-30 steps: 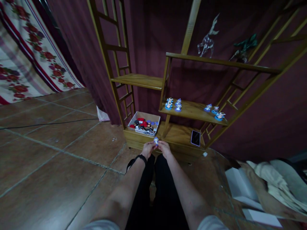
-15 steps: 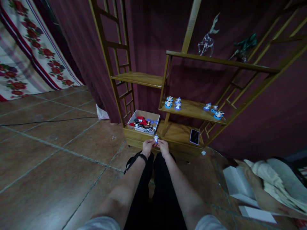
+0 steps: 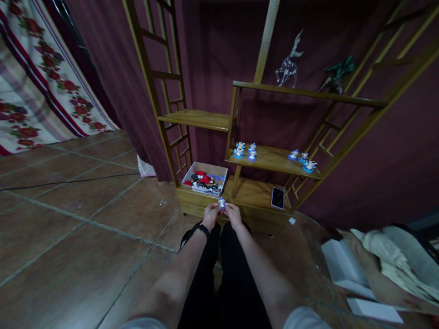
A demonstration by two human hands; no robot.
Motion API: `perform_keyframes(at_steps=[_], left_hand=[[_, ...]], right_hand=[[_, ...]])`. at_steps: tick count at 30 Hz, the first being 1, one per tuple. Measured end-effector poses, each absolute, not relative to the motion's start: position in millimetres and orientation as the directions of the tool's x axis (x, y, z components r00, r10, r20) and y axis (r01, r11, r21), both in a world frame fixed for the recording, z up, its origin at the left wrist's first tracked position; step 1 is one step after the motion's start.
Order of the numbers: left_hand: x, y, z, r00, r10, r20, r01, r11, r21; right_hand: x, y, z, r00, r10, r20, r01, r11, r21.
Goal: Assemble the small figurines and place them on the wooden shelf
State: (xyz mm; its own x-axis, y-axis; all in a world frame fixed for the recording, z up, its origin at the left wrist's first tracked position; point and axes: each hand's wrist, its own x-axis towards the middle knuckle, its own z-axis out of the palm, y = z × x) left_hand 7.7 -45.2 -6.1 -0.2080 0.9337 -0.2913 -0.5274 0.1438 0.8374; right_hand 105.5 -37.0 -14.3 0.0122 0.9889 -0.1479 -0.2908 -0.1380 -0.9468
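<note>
Both my hands meet in front of my knees and pinch a small blue-and-white figurine (image 3: 222, 202) between their fingertips. My left hand (image 3: 210, 214), with a black strap at the wrist, is closed on its left side. On its right side my right hand (image 3: 233, 214) is closed as well. Just beyond them, on the bottom board of a wooden shelf unit (image 3: 260, 198), sits an open white box (image 3: 205, 179) with several red, black and blue small pieces. Several similar figurines (image 3: 245, 150) stand on the middle shelf, and more figurines (image 3: 302, 160) stand at its right end.
A dark phone (image 3: 277, 198) lies on the bottom board to the right. A glass deer (image 3: 287, 64) and a dark green ornament (image 3: 335, 73) stand on the top shelf. White boxes (image 3: 346, 269) and pale cloth (image 3: 394, 267) lie at the right. A cable (image 3: 68, 180) crosses the tiled floor.
My hands keep hold of the figurine throughout with little movement. The view has shifted slightly, so the shelf sits a bit lower and to the left in the frame.
</note>
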Motion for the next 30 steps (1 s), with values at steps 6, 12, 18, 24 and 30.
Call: perform_keyframes(at_steps=[6, 12, 18, 24, 30], left_hand=[[7.1, -45.9, -3.8, -0.156, 0.959, -0.238, -0.514, 0.127, 0.848], [7.2, -48.4, 3.1, -0.144, 0.952, -0.271, -0.527, 0.158, 0.835], [8.5, -48.0, 5.2, -0.199, 0.927, -0.319, -0.556, 0.162, 0.816], [6.9, -45.3, 5.2, -0.171, 0.923, -0.344, -0.524, 0.21, 0.825], [6.9, -44.4, 3.2, -0.152, 0.93, -0.335, -0.532, 0.208, 0.821]], right_hand=[[105.4, -36.7, -10.8, 0.066, 0.984, -0.165, -0.338, -0.134, -0.932], [104.6, -33.7, -11.0, 0.099, 0.974, -0.206, -0.373, -0.155, -0.915], [105.3, -30.6, -14.7, 0.065, 0.987, -0.149, -0.282, -0.125, -0.951], [106.8, -32.7, -12.3, 0.057, 0.994, -0.092, -0.227, -0.077, -0.971], [106.9, -34.6, -4.1, -0.037, 0.996, -0.083, -0.305, -0.09, -0.948]])
